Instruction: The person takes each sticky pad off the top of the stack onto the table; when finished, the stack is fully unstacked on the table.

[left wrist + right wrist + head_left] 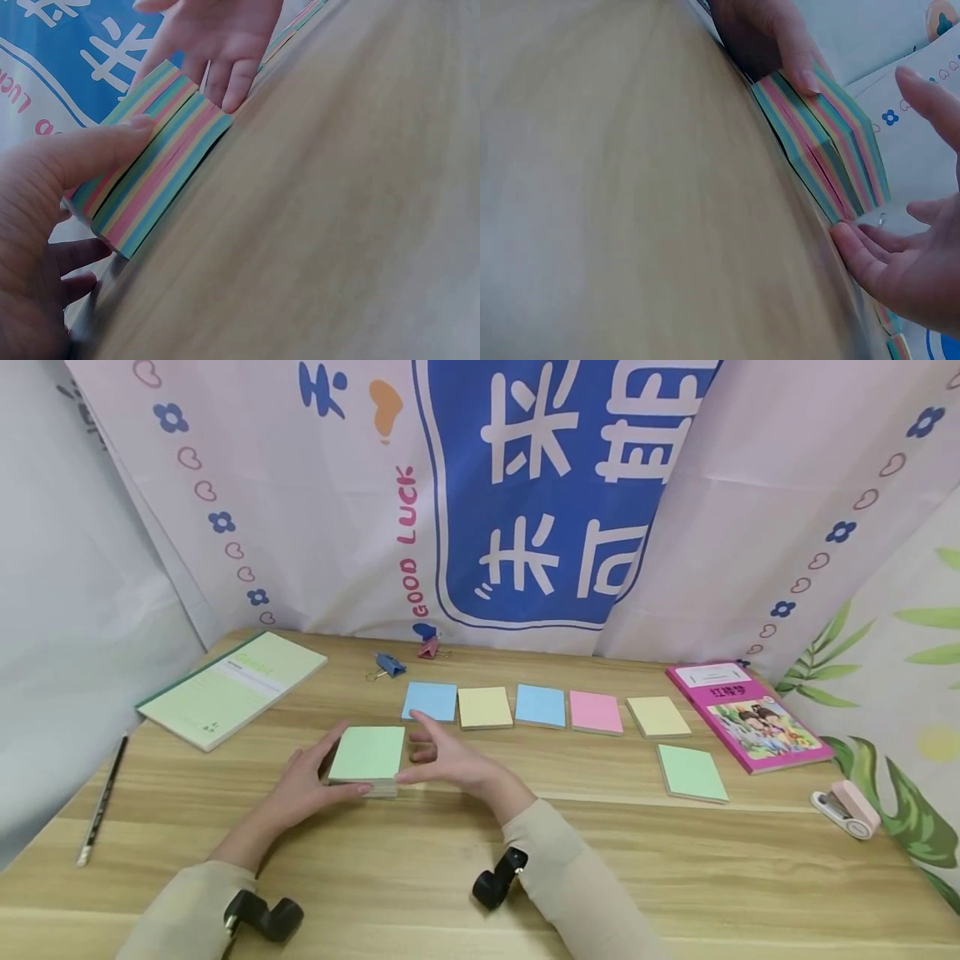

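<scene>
Stack of note pads (367, 753), with a green top sheet, is the centre of the clock, where twelve is the far side of the table (405, 885). Its sides show coloured stripes, and a dark seam divides the upper part from the lower part. Whether its bottom fully touches the wood, I cannot tell.

At about eight o'clock, the left hand (303, 785) grips it: the thumb presses the near side, and the other fingers, partly hidden, go along the left side. At three o'clock is the right hand (453, 762), palm toward the pads, fingers spread and slightly bent, holding nothing; I cannot tell if any fingertip touches.

From half past one toward three o'clock lie a blue pad (430, 700), a yellow pad (485, 707), a second blue pad (540, 705) and a pink pad (596, 712). At ten o'clock lies a pale green notebook (236, 689), and at nine, farther off, a pencil (103, 802).
</scene>
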The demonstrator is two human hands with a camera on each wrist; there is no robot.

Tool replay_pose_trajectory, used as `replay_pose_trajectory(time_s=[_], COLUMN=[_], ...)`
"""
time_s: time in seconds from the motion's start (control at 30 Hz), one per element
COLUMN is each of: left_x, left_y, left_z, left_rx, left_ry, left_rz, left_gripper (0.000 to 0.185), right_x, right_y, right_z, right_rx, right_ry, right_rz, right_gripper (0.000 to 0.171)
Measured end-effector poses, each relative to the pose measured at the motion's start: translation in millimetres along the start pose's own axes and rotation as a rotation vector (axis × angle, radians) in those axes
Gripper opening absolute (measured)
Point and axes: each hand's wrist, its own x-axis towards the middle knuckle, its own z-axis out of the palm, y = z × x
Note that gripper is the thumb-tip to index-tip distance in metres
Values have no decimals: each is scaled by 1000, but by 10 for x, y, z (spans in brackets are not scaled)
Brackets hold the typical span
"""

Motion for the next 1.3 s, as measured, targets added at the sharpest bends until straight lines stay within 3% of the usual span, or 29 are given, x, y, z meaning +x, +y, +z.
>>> replay_pose_trajectory(time_s=[0.37,0.63,0.73,0.87,0.93,1.1,1.3], left_x=[11,-9,-20,-23,-20,-13,-13], left_y=[15,-11,-19,-26,-29,-17,21], left_z=[-10,-6,-5,5,11,13,-8], left_rx=[-11,11,16,36,46,52,44], left_ry=[-1,-7,-9,-13,-14,-10,-16], left_rz=[2,15,22,23,23,30,24], left_gripper=[94,93,92,93,94,93,92], right_x=[139,80,-9,-188,-296,-616,-1064], right_y=[76,57,21,-15,-21,3,39], right_z=[168,147,93,-52,-149,-468,-939], right_rx=[-182,-159,-48,204,277,332,349], right_ry=[78,117,120,130,137,145,123], right_rz=[-85,-59,-38,-9,3,-3,-81], right_gripper=[89,82,84,87,88,88,87])
